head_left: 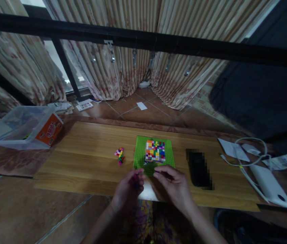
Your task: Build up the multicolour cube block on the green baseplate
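Note:
A green studded baseplate [168, 156] lies on the wooden board, and a block of many-coloured building bricks [155, 150] is built up on it. My left hand [129, 186] is closed just in front of the plate's left corner, with small magenta pieces that look like bricks among its fingers. On the other side, my right hand [175, 184] pinches a tiny dark purple piece over the plate's front edge; its exact shape is too small to tell. Left of the plate lies a small pile of loose coloured bricks [120, 156], apart from both hands.
A clear plastic bin [18, 117] with an orange label stands at the far left. Right of the plate lies a dark, pixelated object [199, 168]. Farther right are a white cable [253, 178], papers and a white device [271, 186]. A black bar [143, 36] crosses before the curtains.

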Available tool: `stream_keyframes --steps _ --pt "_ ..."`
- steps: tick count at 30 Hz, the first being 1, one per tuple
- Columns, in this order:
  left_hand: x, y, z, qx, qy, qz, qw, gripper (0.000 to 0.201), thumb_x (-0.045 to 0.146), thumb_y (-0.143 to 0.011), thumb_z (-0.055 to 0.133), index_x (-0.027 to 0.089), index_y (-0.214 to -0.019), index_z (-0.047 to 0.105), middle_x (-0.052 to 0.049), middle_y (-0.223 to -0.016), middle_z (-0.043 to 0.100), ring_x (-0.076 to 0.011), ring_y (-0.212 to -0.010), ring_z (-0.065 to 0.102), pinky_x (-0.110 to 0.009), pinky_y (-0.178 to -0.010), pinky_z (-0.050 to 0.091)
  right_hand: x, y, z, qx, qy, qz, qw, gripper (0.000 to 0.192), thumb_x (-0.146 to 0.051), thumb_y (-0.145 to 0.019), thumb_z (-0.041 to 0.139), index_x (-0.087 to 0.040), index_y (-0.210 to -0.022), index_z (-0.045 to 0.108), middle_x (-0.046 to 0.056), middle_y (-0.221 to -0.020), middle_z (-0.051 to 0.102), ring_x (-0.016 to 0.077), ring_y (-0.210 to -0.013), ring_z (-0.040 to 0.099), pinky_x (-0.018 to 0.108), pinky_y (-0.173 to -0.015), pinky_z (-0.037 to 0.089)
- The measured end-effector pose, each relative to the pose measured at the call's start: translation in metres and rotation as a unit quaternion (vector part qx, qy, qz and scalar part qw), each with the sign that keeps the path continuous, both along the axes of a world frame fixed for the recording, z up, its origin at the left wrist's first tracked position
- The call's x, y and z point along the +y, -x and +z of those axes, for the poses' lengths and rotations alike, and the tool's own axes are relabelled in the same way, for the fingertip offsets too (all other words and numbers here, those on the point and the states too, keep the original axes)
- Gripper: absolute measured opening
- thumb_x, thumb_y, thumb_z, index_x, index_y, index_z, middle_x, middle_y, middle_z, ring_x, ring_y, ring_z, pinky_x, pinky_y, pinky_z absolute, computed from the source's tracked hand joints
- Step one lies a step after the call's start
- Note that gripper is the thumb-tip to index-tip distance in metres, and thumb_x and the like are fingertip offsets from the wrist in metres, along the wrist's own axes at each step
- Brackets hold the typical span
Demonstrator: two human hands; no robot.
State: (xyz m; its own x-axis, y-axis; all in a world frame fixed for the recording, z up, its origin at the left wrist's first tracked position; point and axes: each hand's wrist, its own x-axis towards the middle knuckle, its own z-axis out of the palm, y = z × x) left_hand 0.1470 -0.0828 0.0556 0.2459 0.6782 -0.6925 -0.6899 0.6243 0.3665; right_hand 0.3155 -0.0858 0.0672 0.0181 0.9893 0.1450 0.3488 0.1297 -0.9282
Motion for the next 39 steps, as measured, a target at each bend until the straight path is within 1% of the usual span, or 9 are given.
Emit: stream_keyframes --steps 4,7,9,14,20,25,30,35,39 --pt "0.003 0.005 -0.005 0.041 -0.02 -0.01 0.999 0.022 0.033 -0.081 0.062 0.013 -0.092 0.062 0.002 -0.065 0.055 -0.0054 -0.049 0.044 -0.017 -0.046 0.03 0.012 -0.01 -0.003 0.051 0.024 -0.032 0.998 0.019 -0.038 -0.081 0.067 -0.025 -0.092 0.074 0.003 -0.088 0.073 0.0179 -0.077 0.068 0.03 -0.07 0.055" --pt "0.007 0.008 -0.006 0.068 -0.035 -0.018 0.997 0.028 0.035 -0.075 0.067 0.014 -0.092 0.061 0.003 -0.064 0.054 -0.0057 -0.048 0.043 -0.018 -0.045 0.029 0.021 -0.018 0.002 0.048 0.029 -0.038 0.998 0.023 -0.039 -0.084 0.061 -0.025 -0.097 0.074 0.002 -0.082 0.072 0.016 -0.068 0.066 0.029 -0.064 0.054" --pt "0.01 0.01 -0.007 0.091 -0.048 -0.02 0.995 0.031 0.037 -0.072 0.068 0.015 -0.092 0.062 0.003 -0.064 0.054 -0.0058 -0.048 0.043 -0.019 -0.045 0.028 0.029 -0.023 0.005 0.031 0.008 -0.048 0.998 0.023 -0.039 -0.085 0.06 -0.025 -0.097 0.074 0.003 -0.084 0.072 0.0168 -0.072 0.066 0.03 -0.067 0.054" --pt "0.015 0.012 -0.012 0.134 -0.088 -0.026 0.987 0.033 0.04 -0.069 0.069 0.015 -0.089 0.062 0.003 -0.064 0.055 -0.0056 -0.049 0.043 -0.019 -0.045 0.027 0.059 -0.031 0.006 -0.064 -0.043 -0.048 0.996 0.022 -0.038 -0.086 0.058 -0.026 -0.097 0.072 0.003 -0.099 0.072 0.0203 -0.091 0.066 0.033 -0.079 0.052" --pt "0.014 0.015 -0.017 0.128 -0.097 -0.028 0.987 0.036 0.042 -0.069 0.069 0.014 -0.09 0.062 0.003 -0.062 0.054 -0.0061 -0.048 0.042 -0.02 -0.045 0.027 0.089 -0.031 0.01 -0.207 -0.087 -0.019 0.974 0.02 -0.031 -0.09 0.051 -0.024 -0.091 0.07 0.003 -0.092 0.069 0.0198 -0.086 0.065 0.033 -0.079 0.05" --pt "0.016 0.017 -0.021 0.113 -0.09 -0.034 0.989 0.038 0.043 -0.068 0.07 0.014 -0.09 0.061 0.003 -0.061 0.053 -0.0062 -0.047 0.042 -0.02 -0.045 0.027 0.101 -0.032 0.008 -0.278 -0.133 0.011 0.951 0.023 -0.027 -0.09 0.048 -0.024 -0.087 0.07 0.005 -0.091 0.065 0.0219 -0.089 0.061 0.037 -0.083 0.048" --pt "0.018 0.018 -0.023 0.107 -0.091 -0.041 0.989 0.038 0.043 -0.068 0.071 0.014 -0.089 0.061 0.003 -0.061 0.054 -0.0061 -0.047 0.042 -0.02 -0.045 0.027 0.104 -0.034 0.0 -0.323 -0.149 0.023 0.934 0.022 -0.028 -0.09 0.049 -0.025 -0.086 0.07 0.005 -0.097 0.064 0.0234 -0.096 0.058 0.039 -0.088 0.047" --pt "0.018 0.017 -0.021 0.106 -0.095 -0.04 0.989 0.036 0.042 -0.068 0.072 0.013 -0.087 0.062 0.003 -0.061 0.053 -0.0057 -0.047 0.042 -0.02 -0.044 0.027 0.105 -0.032 -0.005 -0.287 -0.142 -0.02 0.947 0.02 -0.027 -0.086 0.053 -0.023 -0.081 0.072 0.006 -0.101 0.065 0.0233 -0.099 0.059 0.039 -0.09 0.047" --pt "0.016 0.017 -0.019 0.105 -0.094 -0.042 0.989 0.034 0.039 -0.067 0.072 0.013 -0.087 0.062 0.003 -0.06 0.053 -0.0055 -0.046 0.042 -0.019 -0.045 0.027 0.108 -0.033 -0.013 -0.152 -0.088 -0.057 0.983 0.013 -0.03 -0.079 0.061 -0.024 -0.077 0.072 0.005 -0.099 0.068 0.022 -0.095 0.062 0.039 -0.088 0.048"
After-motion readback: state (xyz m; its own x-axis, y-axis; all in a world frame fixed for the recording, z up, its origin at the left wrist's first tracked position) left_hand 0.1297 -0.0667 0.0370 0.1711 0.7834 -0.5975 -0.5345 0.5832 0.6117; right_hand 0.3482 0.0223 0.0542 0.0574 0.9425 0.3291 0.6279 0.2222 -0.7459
